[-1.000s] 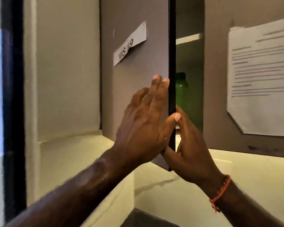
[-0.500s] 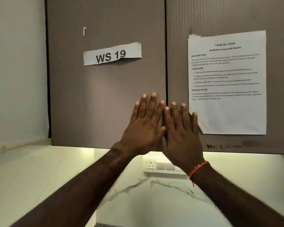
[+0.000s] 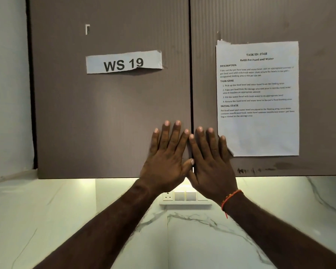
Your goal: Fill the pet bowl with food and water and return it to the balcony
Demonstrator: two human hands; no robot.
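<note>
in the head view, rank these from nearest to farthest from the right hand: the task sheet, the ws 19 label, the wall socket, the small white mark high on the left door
From the right hand:
1. Task sheet, on the right door; the little finger overlaps its lower left corner.
2. Wall socket, just below, under the cupboard.
3. WS 19 label, up on the left door.
4. Small white mark, highest, upper left.

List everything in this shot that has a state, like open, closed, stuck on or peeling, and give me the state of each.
Left cabinet door: closed.
Right cabinet door: closed.
Left hand: flat on the left door, fingers straight.
Right hand: flat on the right door, fingers straight, little finger over the sheet's corner.
WS 19 label: stuck on, lower edge torn.
Task sheet: stuck on the right door.
</note>
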